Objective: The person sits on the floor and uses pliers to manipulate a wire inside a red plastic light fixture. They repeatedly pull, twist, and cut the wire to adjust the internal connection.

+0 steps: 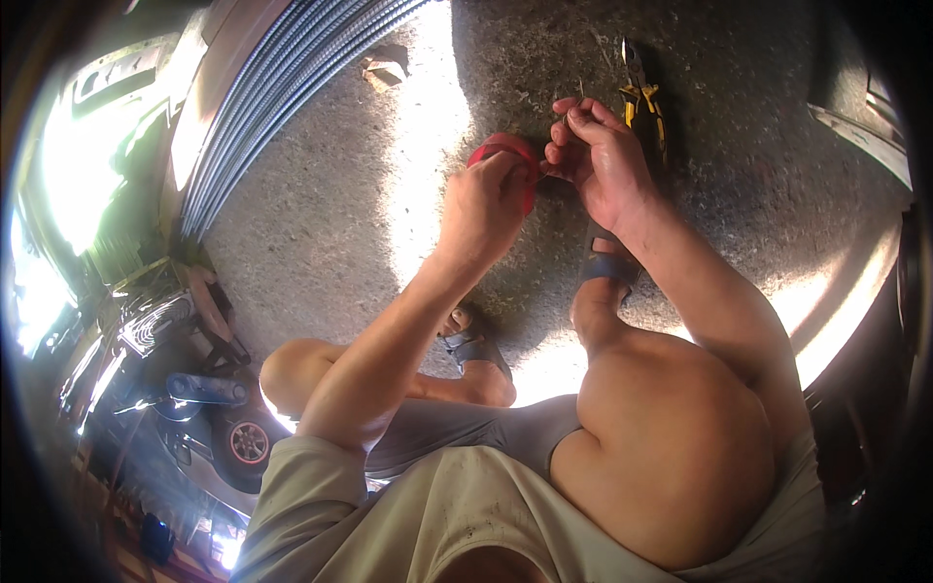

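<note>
A workshop: ribbed rods [258,97], pliers [641,95], rough concrete floor [321,223]

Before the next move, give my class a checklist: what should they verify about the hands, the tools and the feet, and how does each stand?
1. Left hand grips the red ring: ok.
2. Right hand grips something: cannot tell; fingers curled, details too small.
3. Pliers near the right hand: ok, lying on the floor.
4. Metal bars apart from both hands: ok.
5. Gloves worn: not ok, hands bare.
6. Sandals on both feet: ok.
</note>
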The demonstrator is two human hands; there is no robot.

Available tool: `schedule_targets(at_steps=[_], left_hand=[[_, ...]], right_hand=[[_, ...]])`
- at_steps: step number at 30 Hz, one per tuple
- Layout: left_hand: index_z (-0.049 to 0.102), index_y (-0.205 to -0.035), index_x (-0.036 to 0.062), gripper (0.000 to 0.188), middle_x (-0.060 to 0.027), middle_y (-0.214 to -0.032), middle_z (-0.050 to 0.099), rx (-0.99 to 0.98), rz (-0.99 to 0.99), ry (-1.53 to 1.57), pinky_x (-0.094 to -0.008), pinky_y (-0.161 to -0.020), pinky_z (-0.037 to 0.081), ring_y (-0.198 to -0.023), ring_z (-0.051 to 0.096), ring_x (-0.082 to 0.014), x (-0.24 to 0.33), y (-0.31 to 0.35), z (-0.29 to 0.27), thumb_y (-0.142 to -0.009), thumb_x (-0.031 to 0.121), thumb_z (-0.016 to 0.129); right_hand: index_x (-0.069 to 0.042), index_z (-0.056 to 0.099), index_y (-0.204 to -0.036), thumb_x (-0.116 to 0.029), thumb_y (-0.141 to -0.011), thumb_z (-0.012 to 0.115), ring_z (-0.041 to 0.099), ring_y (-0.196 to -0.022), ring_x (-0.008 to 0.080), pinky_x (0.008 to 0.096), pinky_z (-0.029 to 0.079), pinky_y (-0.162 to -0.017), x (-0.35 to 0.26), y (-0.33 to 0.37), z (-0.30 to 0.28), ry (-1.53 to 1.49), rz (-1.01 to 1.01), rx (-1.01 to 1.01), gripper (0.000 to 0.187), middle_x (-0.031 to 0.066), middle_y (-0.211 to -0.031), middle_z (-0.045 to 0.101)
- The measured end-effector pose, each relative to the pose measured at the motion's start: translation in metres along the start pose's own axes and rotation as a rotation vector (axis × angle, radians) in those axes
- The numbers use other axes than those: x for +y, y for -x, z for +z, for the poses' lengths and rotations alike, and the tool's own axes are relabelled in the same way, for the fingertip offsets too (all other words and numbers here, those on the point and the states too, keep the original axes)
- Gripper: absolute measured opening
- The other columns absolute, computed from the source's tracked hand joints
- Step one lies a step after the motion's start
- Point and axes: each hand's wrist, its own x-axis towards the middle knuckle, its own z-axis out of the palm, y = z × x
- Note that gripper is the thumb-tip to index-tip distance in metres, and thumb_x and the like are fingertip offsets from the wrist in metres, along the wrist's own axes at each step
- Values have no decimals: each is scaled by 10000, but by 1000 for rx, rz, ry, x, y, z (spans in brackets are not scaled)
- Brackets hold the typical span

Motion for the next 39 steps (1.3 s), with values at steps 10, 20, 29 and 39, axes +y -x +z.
schedule_targets(at_steps=[10,20,29,39], left_hand=[[713,-1163,24,261,-169,-997,693,-40,446,-99,-418,-797,577,-930,703,-369,-18,19,-2,-904,-1,734],[425,-1577,115,1137,-209,-1568,409,93,508,-303,-608,-1167,368,-1447,419,-452,-23,25,-29,-633,353,1012],[239,-1664,57,1322,-320,-1636,279,170,444,-240,-608,-1172,419,-1462,396,-532,-34,16,19,-636,397,998],[416,-1540,21,1012,-216,-1385,574,270,447,-96,-497,-1059,548,-1282,592,-418,-49,8,26,-693,160,952]], right_hand=[[-79,571,-1211,-136,-1103,498,529,-678,141,378,516,-705,-5,-4,-4,59,84,26,142,13,-822,543],[-115,491,-1400,-107,-1090,520,557,-684,146,408,551,-705,-19,2,3,135,14,183,312,31,-850,574],[-110,486,-1464,-97,-1079,542,566,-688,131,393,552,-699,-7,5,30,175,-42,238,389,29,-862,582],[-27,624,-1365,-76,-1020,569,489,-520,88,311,525,-492,1,16,18,349,-35,196,353,-1,-729,534]])
